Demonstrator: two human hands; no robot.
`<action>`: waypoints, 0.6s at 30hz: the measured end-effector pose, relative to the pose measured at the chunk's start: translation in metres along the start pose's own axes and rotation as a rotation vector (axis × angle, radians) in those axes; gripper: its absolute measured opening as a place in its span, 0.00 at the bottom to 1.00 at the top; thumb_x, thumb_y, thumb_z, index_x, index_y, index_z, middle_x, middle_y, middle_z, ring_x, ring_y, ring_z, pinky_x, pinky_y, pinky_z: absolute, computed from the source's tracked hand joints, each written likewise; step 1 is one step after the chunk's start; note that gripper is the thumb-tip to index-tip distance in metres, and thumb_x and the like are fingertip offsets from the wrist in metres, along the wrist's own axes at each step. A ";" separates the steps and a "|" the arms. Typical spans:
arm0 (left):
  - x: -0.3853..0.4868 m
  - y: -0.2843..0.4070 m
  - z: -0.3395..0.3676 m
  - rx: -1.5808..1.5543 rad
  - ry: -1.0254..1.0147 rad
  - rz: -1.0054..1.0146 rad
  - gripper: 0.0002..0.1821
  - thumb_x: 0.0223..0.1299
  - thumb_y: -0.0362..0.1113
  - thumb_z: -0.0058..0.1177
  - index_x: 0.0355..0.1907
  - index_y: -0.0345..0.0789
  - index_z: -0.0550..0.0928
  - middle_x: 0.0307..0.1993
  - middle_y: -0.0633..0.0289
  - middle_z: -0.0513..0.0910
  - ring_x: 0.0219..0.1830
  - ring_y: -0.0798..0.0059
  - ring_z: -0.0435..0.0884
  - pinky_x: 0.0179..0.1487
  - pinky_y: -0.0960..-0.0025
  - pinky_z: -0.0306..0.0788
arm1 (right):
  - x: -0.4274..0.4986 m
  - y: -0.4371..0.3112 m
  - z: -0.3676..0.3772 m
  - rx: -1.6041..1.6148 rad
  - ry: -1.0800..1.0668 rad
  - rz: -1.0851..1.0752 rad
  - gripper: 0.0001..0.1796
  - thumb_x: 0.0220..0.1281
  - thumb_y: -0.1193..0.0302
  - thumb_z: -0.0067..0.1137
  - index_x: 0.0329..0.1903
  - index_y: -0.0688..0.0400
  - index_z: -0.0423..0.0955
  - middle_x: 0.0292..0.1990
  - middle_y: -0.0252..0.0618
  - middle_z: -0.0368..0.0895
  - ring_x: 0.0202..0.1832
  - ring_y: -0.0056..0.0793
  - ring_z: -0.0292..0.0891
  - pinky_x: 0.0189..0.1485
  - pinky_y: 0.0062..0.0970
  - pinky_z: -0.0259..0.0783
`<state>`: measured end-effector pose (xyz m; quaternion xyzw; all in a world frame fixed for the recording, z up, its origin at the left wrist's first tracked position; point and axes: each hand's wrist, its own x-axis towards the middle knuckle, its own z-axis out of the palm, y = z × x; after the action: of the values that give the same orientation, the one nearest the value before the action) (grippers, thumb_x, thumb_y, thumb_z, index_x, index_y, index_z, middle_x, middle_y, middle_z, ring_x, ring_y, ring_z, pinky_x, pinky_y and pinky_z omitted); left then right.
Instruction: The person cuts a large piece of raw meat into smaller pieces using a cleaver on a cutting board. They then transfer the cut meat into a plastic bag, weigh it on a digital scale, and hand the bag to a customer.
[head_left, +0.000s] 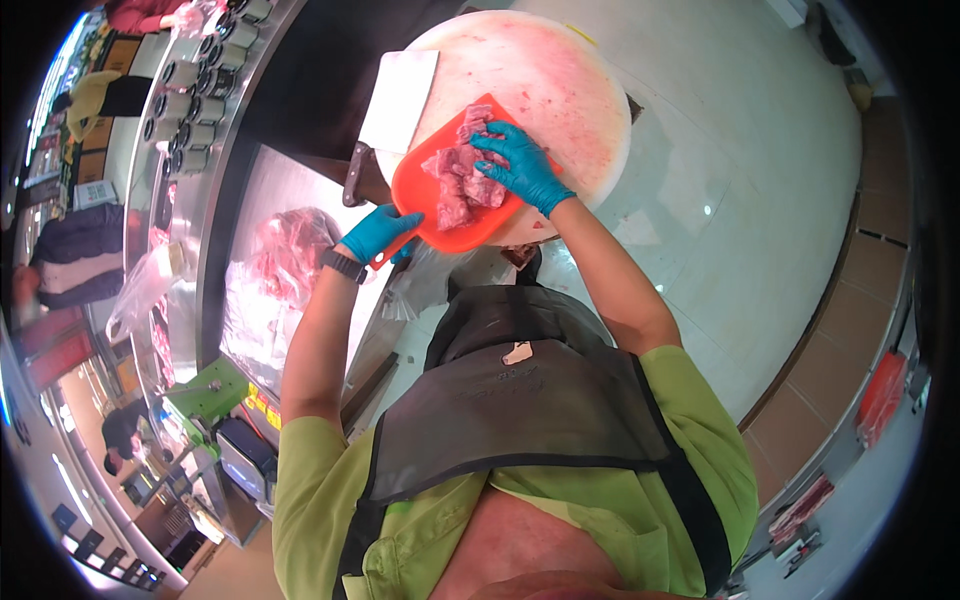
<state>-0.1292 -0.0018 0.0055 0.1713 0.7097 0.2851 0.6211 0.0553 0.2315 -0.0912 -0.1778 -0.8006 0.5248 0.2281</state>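
Note:
My left hand, in a blue glove, grips the handle of an orange-red plastic scoop. Raw chunks of meat, perhaps bony cuts, lie heaped in the scoop. From the right, my right hand, also gloved in blue, curls its fingers over the upper chunks. Beneath the scoop is a thick round chopping block, smeared pink with scraps of meat. A broad cleaver lies flat at the block's left edge, its dark handle jutting out past the rim.
Left of the block, bagged meat lies on a metal work surface. Several lidded jars line the counter beyond. A green machine stands lower left. Other people are across the counter. Tiled floor spreads to the right.

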 end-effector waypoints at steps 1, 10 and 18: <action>-0.001 -0.003 0.001 0.005 0.001 -0.011 0.21 0.67 0.52 0.58 0.36 0.33 0.80 0.21 0.61 0.80 0.17 0.75 0.78 0.20 0.73 0.69 | -0.002 -0.003 0.001 -0.048 0.026 -0.083 0.20 0.60 0.66 0.67 0.57 0.49 0.82 0.58 0.42 0.75 0.60 0.39 0.73 0.65 0.34 0.70; -0.012 -0.043 0.022 -0.058 0.052 0.120 0.22 0.69 0.53 0.55 0.29 0.36 0.79 0.18 0.64 0.77 0.15 0.78 0.73 0.19 0.74 0.65 | 0.016 -0.034 -0.027 0.083 -0.049 0.024 0.28 0.70 0.73 0.56 0.71 0.59 0.66 0.71 0.42 0.67 0.73 0.33 0.60 0.75 0.33 0.56; -0.114 -0.093 0.026 -0.315 0.223 0.146 0.18 0.70 0.49 0.56 0.35 0.35 0.80 0.19 0.65 0.78 0.17 0.80 0.76 0.20 0.75 0.69 | 0.046 -0.161 0.023 -0.048 -0.344 -0.269 0.23 0.66 0.74 0.60 0.64 0.59 0.74 0.67 0.42 0.71 0.70 0.35 0.65 0.71 0.35 0.63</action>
<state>-0.0740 -0.1376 0.0361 0.0904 0.7064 0.4541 0.5353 -0.0025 0.1761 0.0573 0.0173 -0.8565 0.4930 0.1519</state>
